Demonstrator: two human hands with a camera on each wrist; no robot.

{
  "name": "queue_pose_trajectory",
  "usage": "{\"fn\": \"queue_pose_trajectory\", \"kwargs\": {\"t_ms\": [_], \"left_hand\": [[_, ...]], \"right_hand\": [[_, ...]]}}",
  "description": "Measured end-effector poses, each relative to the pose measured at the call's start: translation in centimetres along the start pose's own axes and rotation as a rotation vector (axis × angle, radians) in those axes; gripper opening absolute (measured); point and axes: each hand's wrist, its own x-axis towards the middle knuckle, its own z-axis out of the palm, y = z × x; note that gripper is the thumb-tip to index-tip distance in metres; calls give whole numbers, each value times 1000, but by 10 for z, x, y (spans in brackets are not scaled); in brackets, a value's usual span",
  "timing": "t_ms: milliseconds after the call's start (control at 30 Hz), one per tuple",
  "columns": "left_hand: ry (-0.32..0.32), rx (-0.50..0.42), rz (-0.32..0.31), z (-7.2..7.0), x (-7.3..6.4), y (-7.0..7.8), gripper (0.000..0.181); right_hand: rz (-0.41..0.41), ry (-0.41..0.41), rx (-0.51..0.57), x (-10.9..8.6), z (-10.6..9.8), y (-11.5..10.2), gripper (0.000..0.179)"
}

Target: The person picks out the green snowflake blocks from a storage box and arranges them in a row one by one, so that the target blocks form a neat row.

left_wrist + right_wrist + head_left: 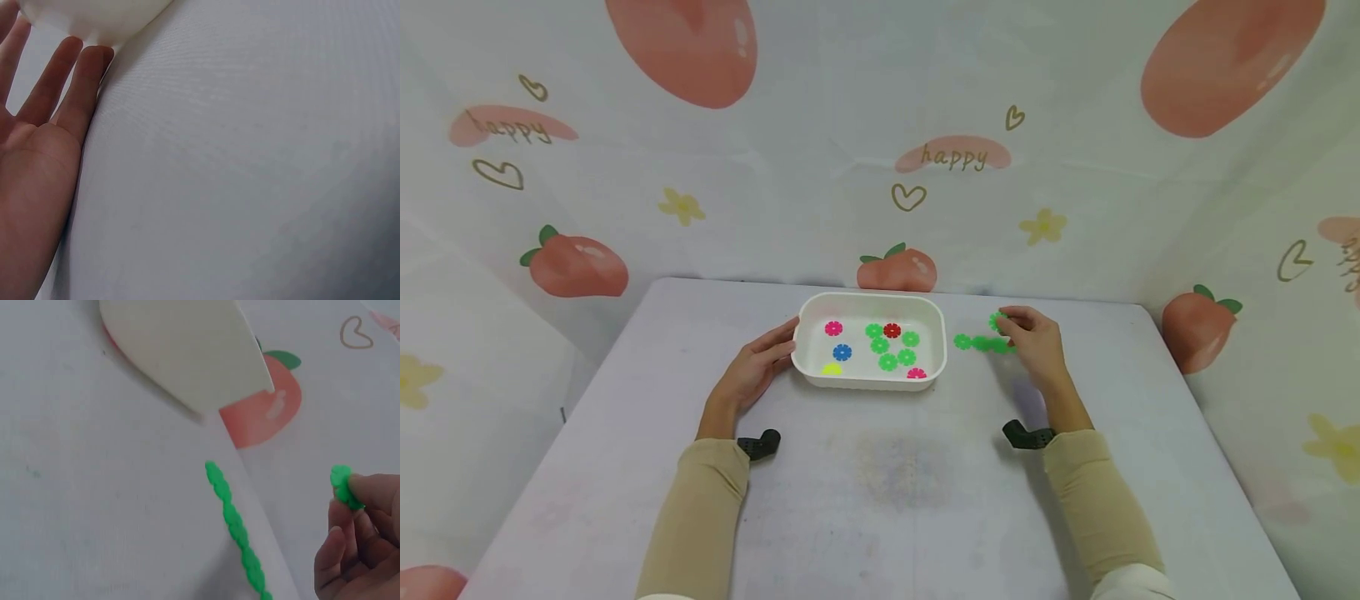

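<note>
A white plastic basin (805,379) stands near the back of the table, with several snowflake discs in green, pink, red, blue and yellow on its floor. My left hand (755,367) touches the basin's left side with fingers extended; in the left wrist view its fingertips (97,59) meet the wall. To the basin's right, my right hand (1033,337) pinches a green snowflake disc (342,484) between thumb and fingers, raised over the table. Below it a row of green snowflake discs (234,522) lies on the tabletop, its right end partly behind the hand in the head view.
The white-covered table (880,517) ends close behind the basin at a cloth backdrop (820,225) printed with peaches, hearts and flowers. Black wrist straps with camera mounts (1028,435) sit at both sleeve cuffs.
</note>
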Motion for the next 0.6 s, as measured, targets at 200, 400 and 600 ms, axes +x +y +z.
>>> {"fn": "queue_pose_trajectory", "kwargs": {"t_ms": [200, 400, 600], "left_hand": [[4, 5, 0, 1, 0, -1, 57], [-1, 6, 9, 1, -1, 0, 56], [-2, 15, 16, 0, 0, -2, 56]], "right_hand": [[48, 41, -17, 0, -12, 9, 41], [82, 78, -61, 1, -24, 16, 40], [111, 96, -128, -1, -35, 23, 41]]}}
